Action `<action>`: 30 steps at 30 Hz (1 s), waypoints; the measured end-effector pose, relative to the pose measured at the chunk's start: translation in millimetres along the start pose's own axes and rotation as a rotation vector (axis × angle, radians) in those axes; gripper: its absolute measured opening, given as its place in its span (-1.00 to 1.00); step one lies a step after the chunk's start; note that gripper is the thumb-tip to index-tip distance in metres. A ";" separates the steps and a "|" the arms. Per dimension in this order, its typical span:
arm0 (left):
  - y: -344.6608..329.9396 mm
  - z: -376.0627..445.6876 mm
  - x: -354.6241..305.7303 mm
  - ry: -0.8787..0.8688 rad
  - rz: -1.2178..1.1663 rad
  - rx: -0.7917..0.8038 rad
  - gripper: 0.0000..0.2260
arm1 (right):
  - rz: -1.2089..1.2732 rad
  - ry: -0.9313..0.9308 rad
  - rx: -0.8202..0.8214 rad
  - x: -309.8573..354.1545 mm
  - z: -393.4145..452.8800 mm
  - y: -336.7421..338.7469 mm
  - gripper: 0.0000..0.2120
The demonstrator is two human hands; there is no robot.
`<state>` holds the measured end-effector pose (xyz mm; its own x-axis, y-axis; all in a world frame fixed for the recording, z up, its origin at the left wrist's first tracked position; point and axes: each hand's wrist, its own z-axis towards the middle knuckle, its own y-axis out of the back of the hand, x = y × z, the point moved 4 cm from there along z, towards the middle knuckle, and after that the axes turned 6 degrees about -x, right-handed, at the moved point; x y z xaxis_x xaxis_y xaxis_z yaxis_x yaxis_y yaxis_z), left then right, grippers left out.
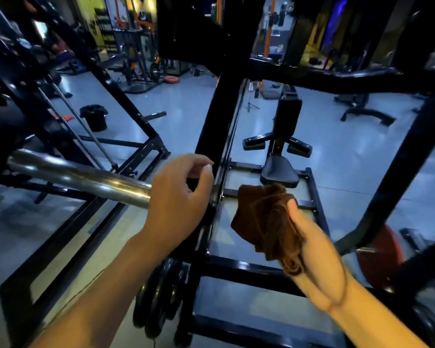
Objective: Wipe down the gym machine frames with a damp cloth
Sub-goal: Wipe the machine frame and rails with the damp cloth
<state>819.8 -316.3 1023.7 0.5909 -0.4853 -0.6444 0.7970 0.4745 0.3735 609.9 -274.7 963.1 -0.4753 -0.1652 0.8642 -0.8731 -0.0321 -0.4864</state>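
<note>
Beside the black upright point(212, 116), the right hand point(314, 249) clutches a bunched brown cloth point(264, 222); left hand point(178, 194) seemingly loosely curled, empty.

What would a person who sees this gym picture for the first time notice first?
First, the two bare arms reaching in from below: the right hand grips a crumpled brown cloth at lower centre, and the left hand hovers with curled fingers beside the black upright post of the machine frame. Next, the shiny steel bar crossing from the left, and the black padded seat just beyond the cloth.
</note>
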 end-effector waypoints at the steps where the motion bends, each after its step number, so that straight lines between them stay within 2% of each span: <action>1: -13.8 -3.3 -17.1 -0.018 -0.036 0.021 -0.89 | 0.108 -0.068 -0.049 10.2 -0.6 12.6 -0.55; 3: -35.2 -8.6 -42.4 0.036 -0.110 0.082 -0.88 | 0.232 -0.145 -0.136 25.6 -2.4 27.2 -0.56; 4: -54.4 -10.6 -50.2 0.137 -0.153 0.153 -0.83 | 0.257 -0.170 -0.178 33.3 -4.8 38.2 -0.57; 7: -119.9 -20.1 -63.2 0.580 -0.360 0.521 -0.49 | 0.303 -0.204 -0.196 52.8 -14.9 74.0 -0.56; 8: -136.5 -25.3 -67.8 0.654 -0.426 0.614 -0.47 | 0.309 -0.214 -0.190 56.9 -18.0 83.9 -0.57; 9: -149.6 -29.8 -74.0 0.688 -0.479 0.665 -0.54 | 0.328 -0.229 -0.176 60.9 -20.7 94.5 -0.57; 11: -170.5 -33.3 -87.5 0.663 -0.504 0.649 -0.74 | 0.364 -0.229 -0.163 71.4 -28.2 117.0 -0.57; 13: -189.3 -34.4 -107.2 0.567 -0.465 0.590 -0.83 | 0.352 -0.196 -0.149 83.1 -32.1 145.7 -0.55; 16: -211.1 -29.3 -148.1 0.169 -0.215 0.568 -0.84 | 0.223 -0.077 -0.171 104.8 -28.4 186.5 -0.43; 18: -228.9 -27.9 -172.7 -0.004 -0.067 0.617 -0.83 | -0.022 0.068 -0.188 125.6 -24.4 210.4 -0.36; 20: -242.5 -21.5 -186.1 -0.037 -0.045 0.668 -0.83 | -0.367 0.202 -0.159 140.1 -19.1 228.7 -0.43; 22: -252.8 -11.9 -191.4 -0.040 -0.048 0.687 -0.84 | -0.745 0.306 -0.119 153.2 -18.0 241.7 -0.66; 24: -258.7 -3.2 -188.3 0.061 -0.123 0.674 -0.85 | -1.014 0.317 -0.083 161.7 -17.1 253.8 -0.67; 25: -260.8 -0.9 -184.0 0.155 -0.177 0.666 -0.85 | -1.029 0.288 -0.062 166.2 -14.9 258.1 -0.65; 27: -265.6 0.5 -176.4 0.334 -0.266 0.668 -0.86 | -0.819 0.239 -0.054 175.3 -9.2 259.6 -0.66; 29: -270.7 2.5 -173.6 0.412 -0.331 0.708 -0.86 | -0.628 0.172 -0.040 179.3 -1.1 252.5 -0.70; 30: -273.6 4.3 -172.6 0.431 -0.361 0.728 -0.85 | -0.647 0.150 -0.015 180.1 2.5 246.0 -0.69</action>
<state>500.3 -365.5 1035.6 0.3097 -0.1287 -0.9421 0.8923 -0.3028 0.3347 309.7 -314.8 998.8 0.1363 0.0223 0.9904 -0.9884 -0.0650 0.1375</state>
